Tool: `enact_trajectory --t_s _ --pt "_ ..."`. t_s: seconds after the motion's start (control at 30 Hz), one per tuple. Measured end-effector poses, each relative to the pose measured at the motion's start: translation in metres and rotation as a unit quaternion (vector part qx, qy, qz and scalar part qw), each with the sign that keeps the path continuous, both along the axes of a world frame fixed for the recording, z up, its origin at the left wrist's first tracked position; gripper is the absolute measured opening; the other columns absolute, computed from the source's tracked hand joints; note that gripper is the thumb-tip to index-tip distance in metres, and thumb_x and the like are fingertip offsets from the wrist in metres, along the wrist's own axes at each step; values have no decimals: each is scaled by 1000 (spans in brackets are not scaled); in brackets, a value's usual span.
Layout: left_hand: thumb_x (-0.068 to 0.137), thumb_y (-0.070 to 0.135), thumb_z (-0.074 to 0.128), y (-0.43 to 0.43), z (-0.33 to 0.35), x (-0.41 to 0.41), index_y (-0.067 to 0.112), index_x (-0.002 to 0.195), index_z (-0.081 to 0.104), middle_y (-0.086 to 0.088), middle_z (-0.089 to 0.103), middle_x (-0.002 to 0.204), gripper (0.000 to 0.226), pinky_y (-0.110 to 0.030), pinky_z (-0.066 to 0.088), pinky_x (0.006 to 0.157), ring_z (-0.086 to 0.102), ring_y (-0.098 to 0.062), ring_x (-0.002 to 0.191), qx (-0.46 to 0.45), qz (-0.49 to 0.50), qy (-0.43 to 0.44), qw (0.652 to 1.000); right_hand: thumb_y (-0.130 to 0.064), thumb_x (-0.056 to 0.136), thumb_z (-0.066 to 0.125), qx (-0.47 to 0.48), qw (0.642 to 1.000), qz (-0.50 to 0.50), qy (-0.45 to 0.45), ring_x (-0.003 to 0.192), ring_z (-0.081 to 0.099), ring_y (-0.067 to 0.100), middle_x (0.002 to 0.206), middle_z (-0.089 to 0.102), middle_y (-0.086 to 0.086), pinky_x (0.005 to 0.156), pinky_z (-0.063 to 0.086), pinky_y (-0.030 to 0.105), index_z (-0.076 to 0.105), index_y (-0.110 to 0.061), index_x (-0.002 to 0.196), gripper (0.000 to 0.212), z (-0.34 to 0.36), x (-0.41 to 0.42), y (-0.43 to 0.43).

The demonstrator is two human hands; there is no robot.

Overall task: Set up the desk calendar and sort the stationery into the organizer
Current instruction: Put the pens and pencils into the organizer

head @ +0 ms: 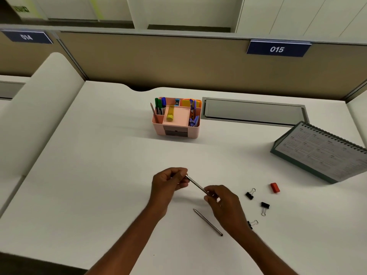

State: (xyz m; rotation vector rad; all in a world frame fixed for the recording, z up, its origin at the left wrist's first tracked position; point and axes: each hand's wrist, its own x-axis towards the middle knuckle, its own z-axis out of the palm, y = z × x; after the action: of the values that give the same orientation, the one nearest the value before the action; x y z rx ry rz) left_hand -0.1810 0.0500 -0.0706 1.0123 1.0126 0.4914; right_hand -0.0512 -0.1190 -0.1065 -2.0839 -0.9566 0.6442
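Note:
Both hands hold one dark pencil [196, 184] just above the white desk [99, 175]. My left hand [168, 185] pinches its upper end and my right hand [224, 205] grips its lower end. A second pencil [207, 222] lies on the desk right below my right hand. Farther back stands the pink organizer [176, 133], holding markers, a pencil, a yellow tube, sticky notes and blue clips. The spiral desk calendar [321, 151] stands upright at the right. Three black binder clips [250, 194] [265, 207] [252, 223] and a red eraser [275, 187] lie to the right of my right hand.
A grey cable-tray lid [254, 113] is set into the desk behind the calendar. A tan partition [158, 62] with number plates 014 and 015 closes off the back. A white side panel [39, 108] rises at the left.

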Motion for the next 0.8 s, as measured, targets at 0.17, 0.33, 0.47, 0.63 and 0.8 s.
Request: enact_trajectory --t_s 0.17,0.33,0.47,0.63,0.8 --pt "91 10 75 36 29 11 5 107 79 -20 76 94 17 -37 63 82 73 -26 84 53 57 -21 997 -22 92 73 15 999 -31 31 96 65 5 102 67 -20 69 51 19 66 -36 118 31 3 3 5" --pt "88 8 78 84 61 18 3 109 77 -14 79 93 21 -33 64 77 75 -25 82 162 123 -26 979 -19 92 74 15 997 -37 62 96 65 7 99 68 -18 70 50 16 68 -35 116 29 -1 1 1" --pt "88 11 79 121 82 26 7 104 78 -7 80 91 17 -36 64 78 77 -23 82 258 161 -16 952 -22 92 73 10 997 -35 72 94 67 7 97 69 -19 74 56 26 69 -38 113 26 -5 0 -4" --pt "90 19 78 161 94 36 7 107 79 -3 79 93 21 -37 65 77 77 -18 82 388 175 41 904 -21 93 72 0 996 -31 78 96 67 4 99 68 -24 76 52 20 71 -38 108 22 -4 1 -6" --pt "89 21 79 184 93 46 9 104 80 -1 79 91 19 -34 65 76 75 -14 79 448 184 83 871 -21 94 70 -11 996 -29 85 95 66 6 101 68 -23 75 51 17 69 -40 110 25 -4 3 -5"
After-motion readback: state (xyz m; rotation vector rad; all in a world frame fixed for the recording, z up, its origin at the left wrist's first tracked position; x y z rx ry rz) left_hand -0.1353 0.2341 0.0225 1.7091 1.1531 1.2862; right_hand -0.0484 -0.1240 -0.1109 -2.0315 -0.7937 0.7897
